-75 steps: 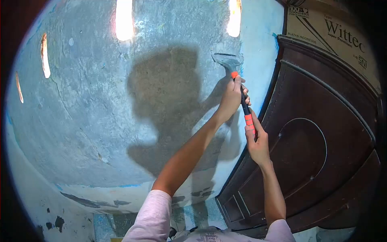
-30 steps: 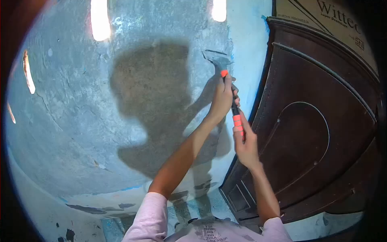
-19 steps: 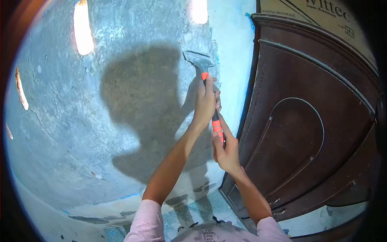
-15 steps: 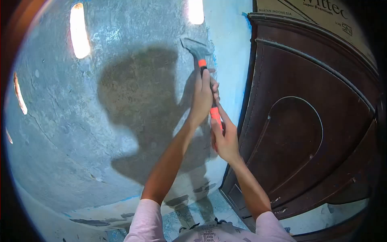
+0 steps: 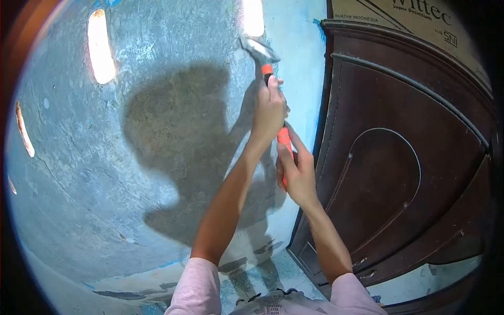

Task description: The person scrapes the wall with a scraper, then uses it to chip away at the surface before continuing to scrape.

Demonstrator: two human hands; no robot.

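A long-handled wall scraper (image 5: 260,50) with a wide metal blade is held up against the grey, patchy wall (image 5: 105,178). Around the upper, black part of its orange-and-black handle, my left hand (image 5: 271,107) is closed. Lower down, my right hand (image 5: 298,176) wraps the orange grip of the same handle. The blade lies close to the border between bare grey plaster and a pale blue-white strip (image 5: 299,79); whether its edge touches the wall cannot be made out. My fingers hide parts of the handle.
A dark brown wooden cabinet (image 5: 383,173) stands close on the right, with a cardboard box (image 5: 399,21) on top. Bright light patches and my shadow (image 5: 176,110) fall on the wall. The floor (image 5: 286,273) shows below, near my shirt.
The scraper has shifted slightly right, its blade tilting more and catching the light. Both hands moved with it, the left one a little upward, keeping their hold on the handle.
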